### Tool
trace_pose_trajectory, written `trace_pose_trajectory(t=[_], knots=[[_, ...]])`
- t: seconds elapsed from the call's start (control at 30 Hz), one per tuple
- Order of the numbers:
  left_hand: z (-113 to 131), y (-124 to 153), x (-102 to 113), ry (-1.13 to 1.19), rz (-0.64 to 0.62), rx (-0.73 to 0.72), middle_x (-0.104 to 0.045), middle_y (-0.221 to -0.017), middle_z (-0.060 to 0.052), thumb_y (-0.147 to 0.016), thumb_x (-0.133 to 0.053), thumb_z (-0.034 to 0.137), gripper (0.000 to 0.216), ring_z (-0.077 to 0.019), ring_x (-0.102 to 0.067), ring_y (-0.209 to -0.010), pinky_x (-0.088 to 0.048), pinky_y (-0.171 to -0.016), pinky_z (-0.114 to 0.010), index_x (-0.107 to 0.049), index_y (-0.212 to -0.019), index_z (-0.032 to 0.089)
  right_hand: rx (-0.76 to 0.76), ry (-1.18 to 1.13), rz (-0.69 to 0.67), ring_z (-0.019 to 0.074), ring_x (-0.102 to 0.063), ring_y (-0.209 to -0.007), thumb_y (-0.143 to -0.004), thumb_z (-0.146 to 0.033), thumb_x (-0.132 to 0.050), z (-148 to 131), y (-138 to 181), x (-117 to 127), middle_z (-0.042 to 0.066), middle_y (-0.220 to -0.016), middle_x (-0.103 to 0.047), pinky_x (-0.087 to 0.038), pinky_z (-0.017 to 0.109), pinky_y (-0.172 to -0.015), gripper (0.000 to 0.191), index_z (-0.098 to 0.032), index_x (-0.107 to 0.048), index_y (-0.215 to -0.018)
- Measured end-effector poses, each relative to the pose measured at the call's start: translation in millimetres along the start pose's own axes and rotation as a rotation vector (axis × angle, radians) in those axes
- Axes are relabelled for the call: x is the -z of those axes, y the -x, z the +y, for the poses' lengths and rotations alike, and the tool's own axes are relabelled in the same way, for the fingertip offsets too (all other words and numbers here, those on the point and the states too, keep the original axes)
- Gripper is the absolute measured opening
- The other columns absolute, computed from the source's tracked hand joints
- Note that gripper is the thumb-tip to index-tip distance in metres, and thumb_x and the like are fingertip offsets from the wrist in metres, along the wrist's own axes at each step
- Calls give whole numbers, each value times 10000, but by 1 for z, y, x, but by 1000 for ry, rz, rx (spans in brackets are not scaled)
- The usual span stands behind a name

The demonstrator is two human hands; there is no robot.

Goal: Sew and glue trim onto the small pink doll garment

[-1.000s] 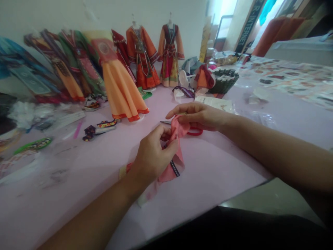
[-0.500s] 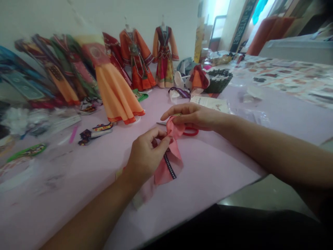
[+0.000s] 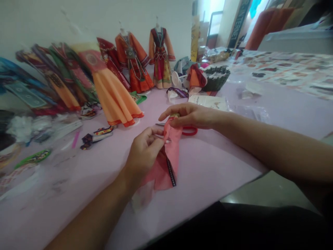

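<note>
A small pink garment (image 3: 166, 163) with a black dotted trim hangs between my hands over the pale purple table (image 3: 221, 163). My left hand (image 3: 143, 152) pinches its side edge with closed fingers. My right hand (image 3: 191, 116) is closed on its top end, holding it up. Red-handled scissors (image 3: 189, 130) lie on the table just under my right hand.
A row of miniature costumes on stands lines the back wall, with an orange skirted dress (image 3: 114, 93) nearest. A dark green basket (image 3: 215, 78), trim pieces (image 3: 97, 133), packets and plastic sheets lie around. The table's front edge (image 3: 234, 189) runs close to my right forearm.
The pink garment has been pulled out from a bunched fold into a longer hanging shape. My left hand slid slightly left and down along its edge. The view drifted a little.
</note>
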State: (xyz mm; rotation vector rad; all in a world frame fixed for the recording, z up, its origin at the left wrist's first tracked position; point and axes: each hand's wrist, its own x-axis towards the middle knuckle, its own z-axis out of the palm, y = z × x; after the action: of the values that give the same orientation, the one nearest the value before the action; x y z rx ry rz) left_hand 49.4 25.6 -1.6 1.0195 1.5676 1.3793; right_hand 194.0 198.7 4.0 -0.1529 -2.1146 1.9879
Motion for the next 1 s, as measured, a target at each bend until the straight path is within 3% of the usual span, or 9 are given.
trace_pose_trajectory(t=[0.27, 0.4, 0.5, 0.57, 0.73, 0.9, 1.0], knots=[[5, 5, -5, 117, -71, 171, -589, -634, 23, -822, -712, 348, 236, -67, -518, -515, -380, -489, -184, -621, -710, 163, 84, 126, 7, 92, -491, -635, -910, -207, -707, -3, 0, -12, -58, -723, -577, -403, 227, -585, 315, -172, -637, -1216], [6, 4, -3, 104, -36, 97, -574, -597, 35, -825, -714, 302, 213, -62, -498, -501, -362, -481, -180, -619, -687, 170, 192, 265, 160, 115, -522, -695, -895, -241, -722, -1, -3, -14, -37, -763, -592, -435, 254, -636, 298, -181, -655, -1179], [6, 1, 3, 75, 10, 25, -573, -553, 33, -832, -693, 293, 197, -71, -479, -468, -344, -457, -193, -633, -684, 178, 294, 366, 341, 161, -607, -930, -881, -294, -742, -1, -5, -13, 29, -994, -681, -496, 301, -811, 256, -193, -674, -1106], [6, -1, 6, 60, 47, -13, -586, -541, 28, -826, -692, 288, 174, -78, -478, -455, -329, -446, -199, -640, -698, 182, 343, 399, 420, 173, -614, -980, -885, -333, -743, -2, -5, -14, 47, -1056, -683, -499, 309, -830, 214, -192, -667, -1026], [10, -1, 9, 125, 119, -85, -647, -640, 24, -781, -706, 222, 72, -80, -533, -510, -393, -504, -200, -649, -766, 181, 434, 451, 339, 110, -507, -685, -922, -368, -723, -11, 2, -31, -15, -769, -578, -419, 258, -624, 261, -179, -567, -833], [10, -1, 9, 161, 135, -114, -639, -669, 29, -781, -677, 179, 18, -97, -576, -611, -455, -601, -214, -663, -790, 186, 366, 645, 233, 114, -491, -674, -852, -406, -794, -12, 7, -52, -25, -756, -555, -380, 269, -624, 355, -187, -521, -794], [10, -1, 10, 197, 122, -142, -627, -683, 24, -788, -660, 161, 37, -99, -579, -650, -470, -649, -218, -661, -758, 183, 332, 739, 253, 122, -484, -682, -847, -319, -769, -6, 7, -57, -17, -778, -559, -366, 277, -635, 289, -190, -513, -807]])
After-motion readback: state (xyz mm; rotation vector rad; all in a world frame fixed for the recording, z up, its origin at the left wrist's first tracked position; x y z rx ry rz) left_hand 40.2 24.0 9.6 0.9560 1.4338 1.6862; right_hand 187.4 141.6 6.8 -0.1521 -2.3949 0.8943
